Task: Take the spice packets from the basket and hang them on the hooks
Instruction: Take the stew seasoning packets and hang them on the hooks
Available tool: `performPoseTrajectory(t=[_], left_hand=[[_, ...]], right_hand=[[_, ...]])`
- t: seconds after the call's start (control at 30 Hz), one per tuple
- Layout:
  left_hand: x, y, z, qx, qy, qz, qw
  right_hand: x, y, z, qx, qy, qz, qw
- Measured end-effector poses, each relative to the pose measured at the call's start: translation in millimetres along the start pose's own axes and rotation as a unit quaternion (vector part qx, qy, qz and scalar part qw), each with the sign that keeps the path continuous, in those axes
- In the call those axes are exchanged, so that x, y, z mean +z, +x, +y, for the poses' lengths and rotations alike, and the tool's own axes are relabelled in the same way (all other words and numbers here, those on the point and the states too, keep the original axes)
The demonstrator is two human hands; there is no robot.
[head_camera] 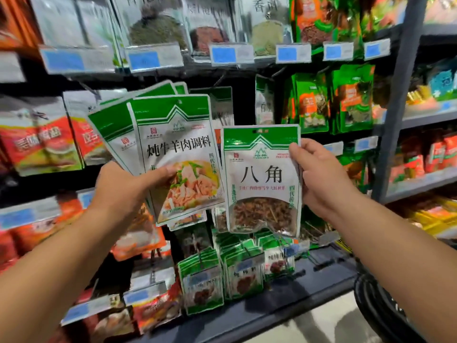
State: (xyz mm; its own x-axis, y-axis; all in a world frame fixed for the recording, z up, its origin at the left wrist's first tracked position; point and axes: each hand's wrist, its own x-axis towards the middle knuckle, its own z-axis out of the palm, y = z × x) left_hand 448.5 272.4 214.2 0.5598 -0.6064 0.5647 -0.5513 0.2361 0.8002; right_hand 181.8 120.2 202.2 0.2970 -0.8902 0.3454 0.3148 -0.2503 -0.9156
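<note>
My left hand (128, 186) grips a fanned stack of green-and-white spice packets (173, 144), held up in front of the shelf. The front packet shows a meat dish picture. My right hand (319, 174) pinches the right edge of a single green-and-white packet (262, 179) with brown spice visible through its window. That packet is upright beside the stack, its hang hole at the top. The black basket (376, 308) shows partly at the lower right. The hooks themselves are mostly hidden behind hanging packets.
Rows of hanging packets fill the display: clear spice bags (158, 23) on top, red packets (44, 144) at left, green ones (351, 100) at right, more green-and-white packets (222, 278) low down. Blue price tags (230, 54) line the rails. A grey upright post (398, 100) stands right.
</note>
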Motion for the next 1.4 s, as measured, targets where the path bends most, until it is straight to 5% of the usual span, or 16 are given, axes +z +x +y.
performPoseTrajectory(t=[0.3,0.57,0.87,1.17,1.4], left_hand=[[-13,2,2,0.023,-0.06,0.053,0.997],[1,-25,-46,-0.007,-0.042,-0.043,0.998],[19,-47,-92,-0.076,-0.047,-0.066,0.994],[28,-40,-103,-0.098,-0.034,-0.049,0.993],[44,-34,-109,-0.102,-0.086,-0.045,0.99]], right_hand=[[27,16,-11,-0.028,0.077,0.035,0.996],[9,16,43,0.023,0.034,0.041,0.998],[-21,13,130,0.138,-0.014,0.011,0.99],[-12,39,152,0.11,-0.072,0.007,0.991],[9,65,162,0.118,-0.002,0.018,0.993]])
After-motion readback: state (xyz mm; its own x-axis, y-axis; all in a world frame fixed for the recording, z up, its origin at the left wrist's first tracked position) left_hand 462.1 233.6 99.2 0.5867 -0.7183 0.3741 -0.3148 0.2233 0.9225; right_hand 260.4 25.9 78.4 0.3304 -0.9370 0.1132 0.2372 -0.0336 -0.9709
